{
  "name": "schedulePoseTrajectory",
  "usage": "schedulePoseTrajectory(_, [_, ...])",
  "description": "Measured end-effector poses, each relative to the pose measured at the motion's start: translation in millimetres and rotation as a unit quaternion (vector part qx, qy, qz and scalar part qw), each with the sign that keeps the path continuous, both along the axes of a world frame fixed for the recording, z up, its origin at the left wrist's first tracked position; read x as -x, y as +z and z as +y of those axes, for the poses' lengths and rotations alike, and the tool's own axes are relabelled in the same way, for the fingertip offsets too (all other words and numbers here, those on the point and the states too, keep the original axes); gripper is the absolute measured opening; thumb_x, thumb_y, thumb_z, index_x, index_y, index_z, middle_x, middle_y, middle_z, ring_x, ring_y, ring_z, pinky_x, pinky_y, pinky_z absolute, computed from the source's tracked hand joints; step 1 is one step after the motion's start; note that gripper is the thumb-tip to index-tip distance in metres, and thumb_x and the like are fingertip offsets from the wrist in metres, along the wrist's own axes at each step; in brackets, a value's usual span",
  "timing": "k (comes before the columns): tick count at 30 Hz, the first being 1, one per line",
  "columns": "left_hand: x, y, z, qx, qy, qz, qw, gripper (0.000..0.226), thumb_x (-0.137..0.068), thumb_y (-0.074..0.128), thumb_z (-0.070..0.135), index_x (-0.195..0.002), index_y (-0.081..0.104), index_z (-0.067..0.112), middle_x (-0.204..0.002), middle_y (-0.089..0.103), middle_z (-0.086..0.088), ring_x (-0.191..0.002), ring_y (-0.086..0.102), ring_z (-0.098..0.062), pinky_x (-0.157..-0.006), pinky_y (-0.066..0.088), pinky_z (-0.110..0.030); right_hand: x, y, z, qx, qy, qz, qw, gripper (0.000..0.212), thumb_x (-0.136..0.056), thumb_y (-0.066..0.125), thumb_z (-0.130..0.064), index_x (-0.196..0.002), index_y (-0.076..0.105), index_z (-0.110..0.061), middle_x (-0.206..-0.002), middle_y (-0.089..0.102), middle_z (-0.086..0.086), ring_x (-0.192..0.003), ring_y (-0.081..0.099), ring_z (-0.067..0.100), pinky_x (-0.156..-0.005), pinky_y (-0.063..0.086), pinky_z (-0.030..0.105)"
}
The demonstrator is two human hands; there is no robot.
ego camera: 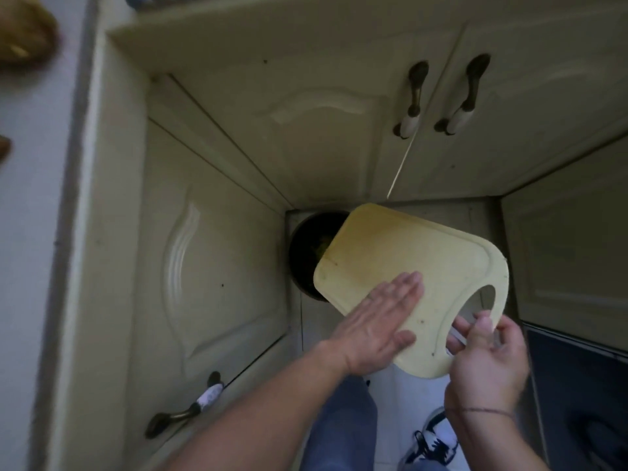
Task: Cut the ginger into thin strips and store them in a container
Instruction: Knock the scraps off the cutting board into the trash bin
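Yellow cutting board [401, 266] tilted over dark bin [306, 253] in cabinet corner; R hand [489, 355] grips its handle cutout, L hand [377, 324] flat, fingers straight, on board surface; ginger not visible.

One board [401, 266], three handles [413, 98] (cupboard)

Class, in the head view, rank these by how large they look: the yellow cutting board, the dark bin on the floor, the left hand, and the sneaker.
1. Cutting board, largest.
2. Left hand, though it is nearer the camera.
3. Bin, partly hidden behind the board, so unsure.
4. Sneaker, partly cut off.
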State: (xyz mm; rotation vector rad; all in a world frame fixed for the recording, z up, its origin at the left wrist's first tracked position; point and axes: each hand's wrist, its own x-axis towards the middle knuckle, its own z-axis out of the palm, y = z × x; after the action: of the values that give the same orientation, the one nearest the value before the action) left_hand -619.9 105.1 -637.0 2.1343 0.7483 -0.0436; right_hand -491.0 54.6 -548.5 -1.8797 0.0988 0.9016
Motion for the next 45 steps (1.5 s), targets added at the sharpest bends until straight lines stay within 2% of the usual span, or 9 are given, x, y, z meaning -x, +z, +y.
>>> schedulePoseTrajectory(8, [51.1,-36.0,49.3,0.025,0.090,0.074,0.993,0.079,-0.095,-0.005,0.068,-0.159,-0.018,0.023,-0.166,-0.022,0.004,-0.152,-0.019,-0.004,-0.124,-0.011,-0.025,-20.2,22.9,-10.5,-0.017,-0.003,-0.015,1.000,0.030,-0.113,0.042,-0.017,-0.089,0.057,-0.026,-0.066,0.076,-0.003,-0.053,0.072,0.003,-0.053,0.058,0.015])
schedulePoseTrajectory(13, [72.5,-60.0,79.6,0.053,0.191,0.283,0.938,0.068,-0.108,0.018,0.048,-0.161,-0.008,0.014,-0.169,-0.011,-0.003,-0.156,-0.009,-0.018,-0.127,-0.004,-0.040,-24.4,25.0,-14.6,-0.022,-0.005,-0.034,0.999,0.030,-0.112,0.043,-0.016,-0.090,0.058,-0.026,-0.067,0.078,-0.006,-0.060,0.074,0.003,-0.061,0.061,0.017])
schedulePoseTrajectory(17, [56.2,-39.8,66.6,0.036,0.281,0.144,0.948,0.064,-0.109,0.024,0.041,-0.161,0.002,0.011,-0.169,-0.002,-0.005,-0.156,-0.001,-0.019,-0.128,0.004,-0.041,-13.2,11.4,-9.7,-0.020,-0.003,-0.011,1.000,0.029,-0.113,0.040,-0.013,-0.090,0.055,-0.025,-0.081,0.074,0.003,-0.064,0.074,-0.001,-0.065,0.060,0.014])
schedulePoseTrajectory(23, [21.9,-16.7,23.3,-0.010,-0.003,0.007,1.000,0.083,-0.092,-0.007,0.072,-0.157,-0.012,0.021,-0.168,-0.013,-0.001,-0.154,-0.016,-0.010,-0.124,-0.010,-0.027,0.3,7.8,3.1,-0.020,0.010,0.005,1.000,0.028,-0.113,0.041,-0.014,-0.090,0.054,-0.025,-0.065,0.074,-0.003,-0.053,0.069,-0.002,-0.054,0.054,0.009])
schedulePoseTrajectory(27, [45.2,-42.3,43.7,0.037,0.165,0.058,0.984,0.078,-0.097,0.000,0.067,-0.160,-0.007,0.022,-0.167,-0.015,0.004,-0.152,-0.017,-0.002,-0.125,-0.010,-0.026,-13.9,17.2,-2.0,-0.027,0.021,-0.021,0.999,0.029,-0.113,0.042,-0.016,-0.090,0.056,-0.026,-0.064,0.076,-0.013,-0.051,0.069,0.002,-0.056,0.056,0.012])
schedulePoseTrajectory(31, [70.5,-69.9,75.0,0.077,0.287,0.248,0.922,0.068,-0.107,0.014,0.052,-0.161,-0.004,0.015,-0.169,-0.006,-0.003,-0.157,-0.003,-0.020,-0.126,-0.003,-0.041,-26.2,22.9,-6.8,-0.045,0.016,-0.042,0.998,0.029,-0.112,0.042,-0.013,-0.090,0.058,-0.024,-0.068,0.078,-0.010,-0.058,0.073,0.003,-0.059,0.059,0.013])
schedulePoseTrajectory(34, [60.5,-53.6,80.5,0.058,0.398,0.223,0.888,0.067,-0.108,0.028,0.044,-0.162,0.001,0.013,-0.170,-0.001,-0.007,-0.157,0.001,-0.025,-0.127,0.002,-0.044,-22.0,15.7,-5.7,-0.050,0.007,-0.037,0.998,0.028,-0.112,0.040,-0.012,-0.091,0.055,-0.024,-0.073,0.077,0.001,-0.065,0.074,0.000,-0.061,0.058,0.012])
schedulePoseTrajectory(39, [4.2,6.0,33.5,0.016,0.127,0.065,0.990,0.100,-0.082,0.013,0.088,-0.156,-0.020,0.028,-0.164,-0.029,0.007,-0.152,-0.024,-0.012,-0.122,-0.020,-0.041,-0.2,-2.1,9.2,-0.042,0.010,0.003,0.999,0.027,-0.112,0.041,-0.013,-0.092,0.054,-0.025,-0.090,0.070,0.004,-0.061,0.072,-0.001,-0.055,0.053,0.010])
schedulePoseTrajectory(45, [-10.1,-4.9,15.1,0.017,0.127,0.089,0.988,0.105,-0.074,0.012,0.094,-0.153,-0.023,0.035,-0.163,-0.032,0.011,-0.149,-0.030,-0.008,-0.119,-0.023,-0.046,8.3,-8.0,9.4,-0.024,0.036,0.005,0.999,0.023,-0.111,0.045,-0.017,-0.093,0.054,-0.027,-0.076,0.075,-0.001,-0.058,0.071,-0.001,-0.055,0.054,0.011])
